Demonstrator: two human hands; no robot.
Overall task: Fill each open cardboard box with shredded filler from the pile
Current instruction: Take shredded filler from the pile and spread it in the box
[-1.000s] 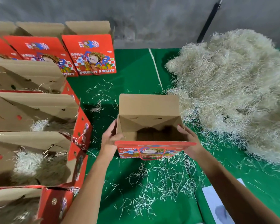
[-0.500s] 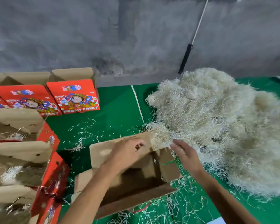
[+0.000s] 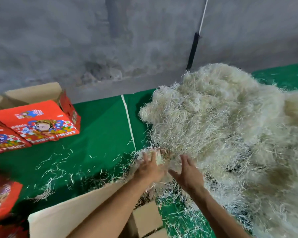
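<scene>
A big pale pile of shredded filler [image 3: 227, 127] covers the right half of the green table. Both hands reach into its near left edge. My left hand [image 3: 149, 167] has its fingers spread among the strands at the pile's edge, touching a loose clump. My right hand [image 3: 187, 172] is beside it, fingers straight and spread, palm turned toward the left hand. Under my forearms lies the open cardboard box [image 3: 72, 212], its brown flap lifted toward the pile; the inside is mostly hidden by my arms.
Red fruit boxes [image 3: 36, 124] stand at the far left, and more red boxes [image 3: 2, 198] sit at the near left edge. Loose strands litter the green table cover [image 3: 100, 127]. A grey wall and a black-handled pole [image 3: 193, 50] stand behind the pile.
Both hands left the box and moved forward into the edge of the filler pile. The view rose and turned right, so the box now sits low under my arms.
</scene>
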